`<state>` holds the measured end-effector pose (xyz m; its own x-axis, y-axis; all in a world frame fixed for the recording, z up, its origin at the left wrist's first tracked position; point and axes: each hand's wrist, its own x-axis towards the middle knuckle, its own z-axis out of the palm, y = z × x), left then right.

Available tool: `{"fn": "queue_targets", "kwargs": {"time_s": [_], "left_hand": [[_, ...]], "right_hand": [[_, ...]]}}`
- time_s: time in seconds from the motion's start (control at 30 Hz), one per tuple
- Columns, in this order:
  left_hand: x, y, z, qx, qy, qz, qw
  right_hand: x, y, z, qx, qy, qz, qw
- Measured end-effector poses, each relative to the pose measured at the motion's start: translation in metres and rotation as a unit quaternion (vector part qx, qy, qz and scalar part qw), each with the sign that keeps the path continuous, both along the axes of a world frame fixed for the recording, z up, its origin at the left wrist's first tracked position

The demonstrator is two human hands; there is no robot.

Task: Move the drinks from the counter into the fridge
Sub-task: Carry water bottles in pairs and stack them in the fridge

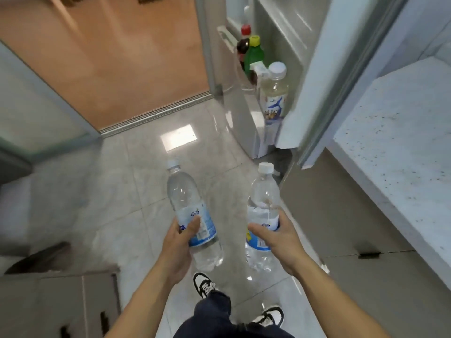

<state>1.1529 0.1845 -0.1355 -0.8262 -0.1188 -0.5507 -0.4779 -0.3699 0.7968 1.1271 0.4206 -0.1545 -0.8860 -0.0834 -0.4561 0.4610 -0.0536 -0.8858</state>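
My left hand (179, 242) grips a clear water bottle (185, 198) with a white cap and blue label, held upright over the floor. My right hand (278, 237) grips a second, similar water bottle (264, 196) beside it. Ahead at the upper right, the fridge door (246, 111) stands open. Its door shelf holds a pale drink bottle with a white cap (274, 91), a green bottle with a yellow cap (253, 53) and a dark cola bottle with a red cap (242, 45). Both hands are well short of the fridge.
A speckled white counter (400, 142) runs along the right side. A wooden door (117, 57) closes the far wall. Cardboard boxes (61, 306) sit at the lower left. Glossy tiled floor (122, 203) lies between me and the fridge; my shoes show below.
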Motion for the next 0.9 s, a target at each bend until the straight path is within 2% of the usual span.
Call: {"fn": "queue_targets", "kwargs": {"time_s": [0.4, 0.7, 0.9], "left_hand": [[-0.046, -0.162, 0.013, -0.087, 0.046, 0.013, 0.995], [-0.129, -0.209, 0.007, -0.104, 0.03, 0.004, 0.994], [-0.226, -0.234, 0.019, -0.096, 0.038, 0.01, 0.995]], "right_hand": [[-0.084, -0.186, 0.009, 0.025, 0.024, 0.071, 0.997], [-0.162, -0.251, 0.02, 0.026, 0.031, 0.075, 0.996], [-0.253, -0.278, 0.023, 0.023, 0.034, 0.051, 0.998]]}}
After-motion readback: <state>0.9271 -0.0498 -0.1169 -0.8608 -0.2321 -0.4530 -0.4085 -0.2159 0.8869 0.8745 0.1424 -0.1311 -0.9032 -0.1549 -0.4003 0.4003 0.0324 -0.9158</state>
